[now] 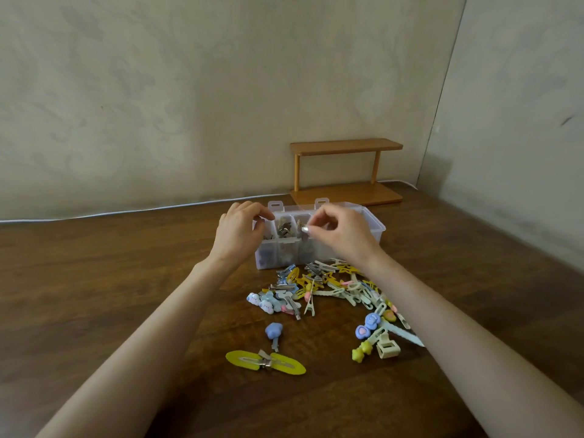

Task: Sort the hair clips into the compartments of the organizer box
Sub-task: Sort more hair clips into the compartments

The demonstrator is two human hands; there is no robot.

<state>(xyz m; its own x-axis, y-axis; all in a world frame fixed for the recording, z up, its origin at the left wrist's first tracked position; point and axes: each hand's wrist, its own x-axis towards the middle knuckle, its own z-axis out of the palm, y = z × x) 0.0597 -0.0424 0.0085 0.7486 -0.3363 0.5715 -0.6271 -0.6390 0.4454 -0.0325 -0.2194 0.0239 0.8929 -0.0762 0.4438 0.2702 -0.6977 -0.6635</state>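
A clear plastic organizer box (pixel 376 227) stands on the wooden table, its compartments holding dark and metallic clips. My right hand (pixel 339 230) hovers over the box's middle and pinches a small silver hair clip (pixel 306 229) above a compartment. My left hand (pixel 241 230) is at the box's left end, fingers curled over the rim of the leftmost compartment; I cannot tell whether it holds anything. A heap of hair clips (pixel 331 289) in yellow, blue, cream and silver lies just in front of the box.
Loose clips lie nearer me: a yellow oval pair (pixel 265 361), a blue flower clip (pixel 273 331), a cream claw clip (pixel 387 346) and a yellow star clip (pixel 361 350). A small wooden shelf (pixel 346 147) stands behind the box against the wall.
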